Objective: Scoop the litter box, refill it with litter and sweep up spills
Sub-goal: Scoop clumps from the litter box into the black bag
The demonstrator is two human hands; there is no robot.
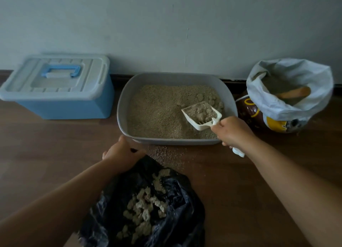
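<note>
Two hands, head view: right hand curled round the handle of the white slotted scoop; left hand pinches the rim of the black rubbish bag, holding it open.
Scoop load: clumps heaped high, above the near right corner of the grey litter box.
Spill risk: a tilt or jolt while crossing the rim would likely drop clumps on the floor, adding to the scattered grains.
Bag risk: if the pinch slackens, the mouth may sag shut.

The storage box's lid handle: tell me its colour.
Blue, on a pale translucent lid; the handle of the storage box shows clearly in the head view.
</note>
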